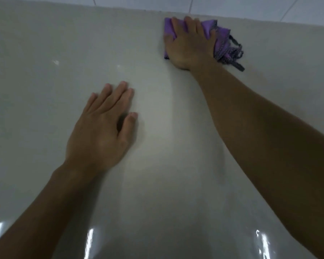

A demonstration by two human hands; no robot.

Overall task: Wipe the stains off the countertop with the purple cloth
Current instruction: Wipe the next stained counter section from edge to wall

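Observation:
The purple cloth (222,39) with a dark frayed edge lies bunched on the glossy grey countertop (45,109), close to the back wall. My right hand (189,42) presses flat on top of it, fingers spread over the fabric, arm stretched far forward. My left hand (103,128) rests palm down on the bare counter nearer to me, fingers together and holding nothing. Two small pale marks (56,62) show on the counter to the left of the cloth.
A white tiled wall (232,4) rises right behind the counter's back edge. The counter surface spreads wide to the left and toward me, with bright light reflections near the front edge.

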